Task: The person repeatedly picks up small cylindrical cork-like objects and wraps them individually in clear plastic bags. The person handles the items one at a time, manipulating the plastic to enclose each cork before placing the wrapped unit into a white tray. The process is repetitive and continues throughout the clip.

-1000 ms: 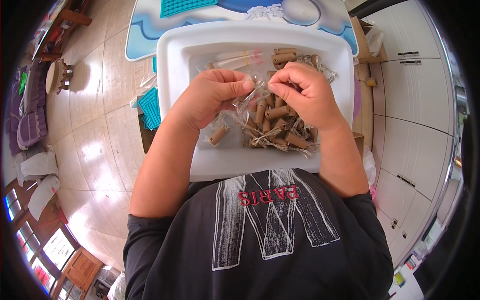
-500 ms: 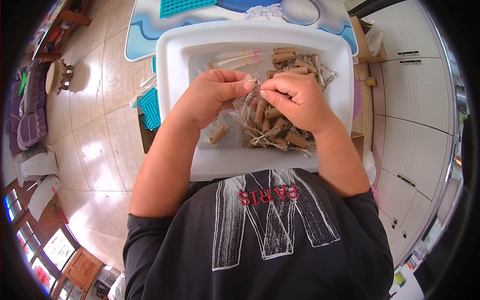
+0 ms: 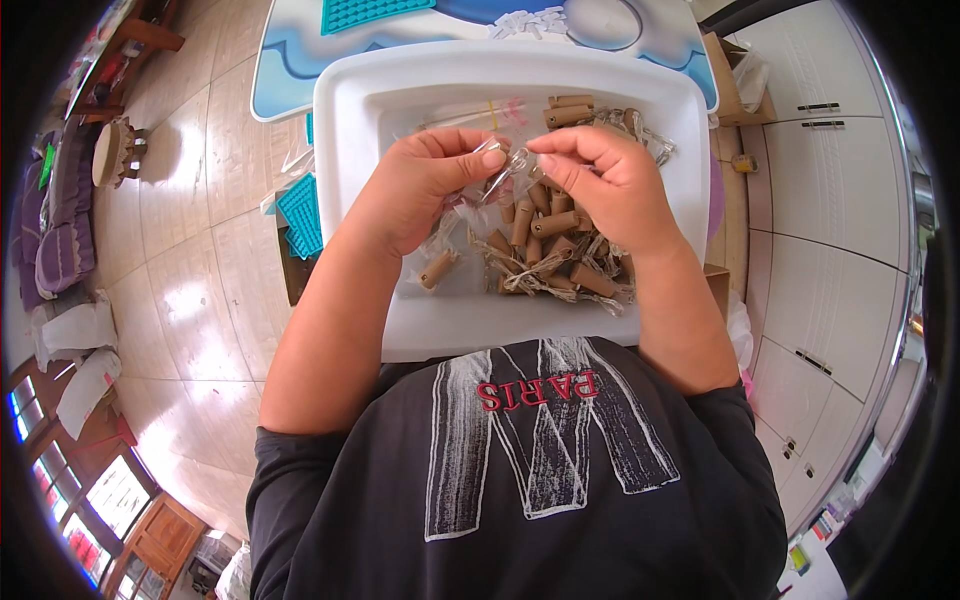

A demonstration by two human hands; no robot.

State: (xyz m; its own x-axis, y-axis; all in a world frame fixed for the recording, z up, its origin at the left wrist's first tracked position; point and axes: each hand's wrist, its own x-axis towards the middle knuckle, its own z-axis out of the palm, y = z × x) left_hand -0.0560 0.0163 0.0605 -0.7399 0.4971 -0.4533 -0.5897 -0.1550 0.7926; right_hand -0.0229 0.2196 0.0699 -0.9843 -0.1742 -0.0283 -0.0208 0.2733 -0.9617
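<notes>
Over a white plastic tub [image 3: 350, 110], my left hand [image 3: 430, 180] pinches a small clear plastic bag [image 3: 507, 178] between thumb and fingers. Just to its right, my right hand [image 3: 608, 188] has thumb and forefinger closed together at the bag's edge. Small brown cylinders with twine cords, such as this one [image 3: 555, 224], lie heaped in the tub below and around my right hand. A single cylinder [image 3: 437, 269] sits apart, under my left wrist, by some clear plastic. What the left palm hides cannot be made out.
Behind my hands, a bundle of clear bags [image 3: 470, 115] with a yellow band lies in the tub. The patterned table [image 3: 285, 75] holds a teal mold [image 3: 370, 12] and small white pieces [image 3: 525, 22]. More teal molds [image 3: 300, 215] stand left; white cabinets [image 3: 815, 180] line the right.
My right hand has shifted slightly right, its fingers lifting a little from the left ones. More of the clear bag now shows between the hands.
</notes>
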